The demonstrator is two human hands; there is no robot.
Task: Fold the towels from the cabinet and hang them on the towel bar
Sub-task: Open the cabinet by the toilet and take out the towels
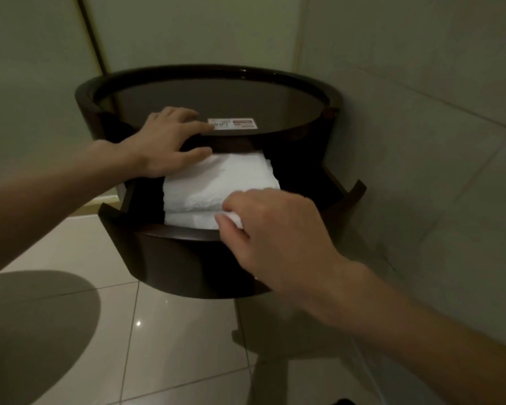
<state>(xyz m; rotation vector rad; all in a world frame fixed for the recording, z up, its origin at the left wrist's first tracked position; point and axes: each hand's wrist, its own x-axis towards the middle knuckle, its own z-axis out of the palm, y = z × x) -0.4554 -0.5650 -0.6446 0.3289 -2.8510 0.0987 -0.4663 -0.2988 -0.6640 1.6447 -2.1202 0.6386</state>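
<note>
White towels sit stacked in the cabinet's open drawer; left hand lies flat on the rim, right hand pinches — seemingly — one near corner, so lifting could unravel the stack onto the floor tiles.

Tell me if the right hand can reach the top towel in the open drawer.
Likely yes: the right hand apparently pinches the near edge of the top towel, the drawer stands open, and only the thumb of the left hand rests on its far corner.
</note>
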